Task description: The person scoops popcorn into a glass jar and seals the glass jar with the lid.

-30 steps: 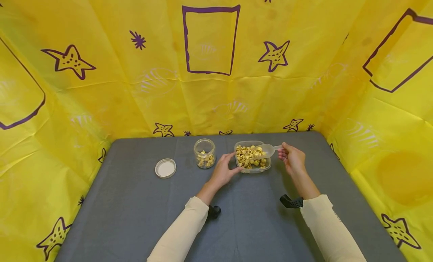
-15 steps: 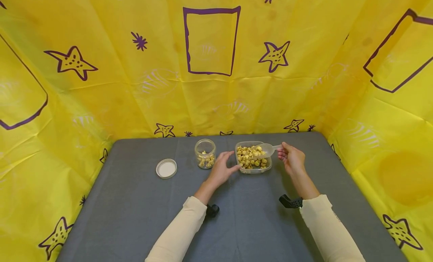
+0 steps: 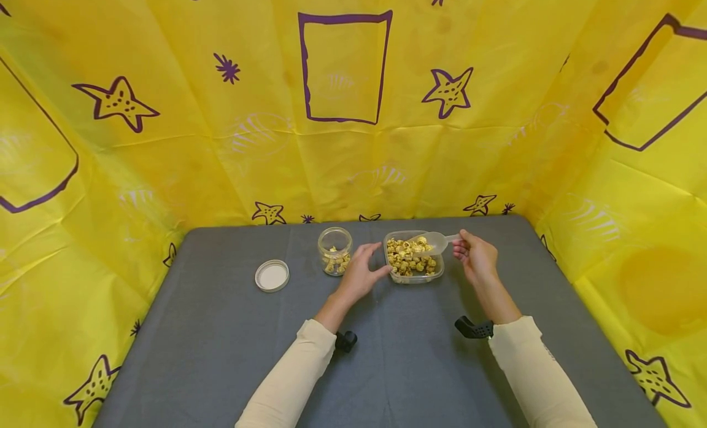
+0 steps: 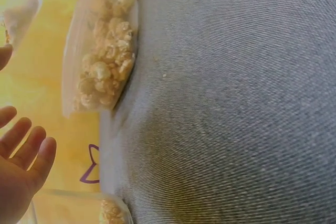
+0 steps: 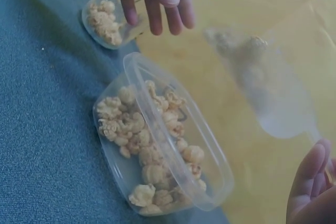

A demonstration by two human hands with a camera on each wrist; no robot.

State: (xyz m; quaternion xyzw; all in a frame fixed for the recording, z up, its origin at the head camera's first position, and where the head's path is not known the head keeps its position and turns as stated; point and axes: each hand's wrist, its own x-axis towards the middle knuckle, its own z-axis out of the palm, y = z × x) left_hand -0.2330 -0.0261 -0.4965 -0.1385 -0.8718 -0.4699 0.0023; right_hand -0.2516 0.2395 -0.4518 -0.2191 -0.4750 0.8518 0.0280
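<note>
My right hand [image 3: 479, 257] pinches the handle of a translucent plastic scoop [image 3: 437, 242]. In the right wrist view, popcorn lies in the bowl of that scoop [image 5: 275, 106], raised above a clear plastic container [image 5: 226, 179]. Caramel-coloured popcorn [image 5: 152, 174] covers the container's bottom. My left hand [image 3: 358, 276] is beside the container's left side, thumb and fingers spread and holding nothing. The left wrist view shows its fingers [image 4: 39, 161] straight and apart from the container. Just left of that hand stands an uncovered clear jar [image 3: 335, 239] with some popcorn at its bottom.
A round lid [image 3: 272, 276] with a white inside lies on the table left of the jar. Grey cloth covers the table [image 3: 221, 354]. Yellow patterned fabric [image 3: 353, 170] rises behind the table and along both sides.
My left hand has drawn slightly left, away from the container's edge and toward the jar. The right hand with the scoop has barely moved.
</note>
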